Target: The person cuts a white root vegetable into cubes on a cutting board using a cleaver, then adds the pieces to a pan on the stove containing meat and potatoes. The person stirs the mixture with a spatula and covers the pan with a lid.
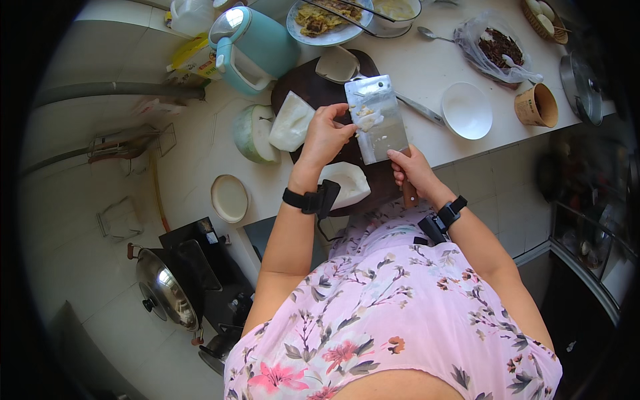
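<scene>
My right hand (416,170) grips the wooden handle of a cleaver (385,120), its broad blade held flat above a dark cutting board (352,147). Pale pulp and seeds (367,118) stick to the blade. My left hand (327,131) is at the blade's left edge, thumb and forefinger near the pulp; whether they pinch any is unclear. Left of that hand, a peeled white piece of winter melon (292,121) leans by a green-skinned piece (256,134). A hollowed white piece (346,185) lies at the board's near edge, partly behind my left wrist.
Behind the board stand a blue electric kettle (265,50) and a plate of food (306,37) with chopsticks. A metal-handled peeler or scoop (337,65), white bowl (466,111), paper cup (536,106) and plastic bag (475,37) are farther right. A lidded wok (167,290) is lower left.
</scene>
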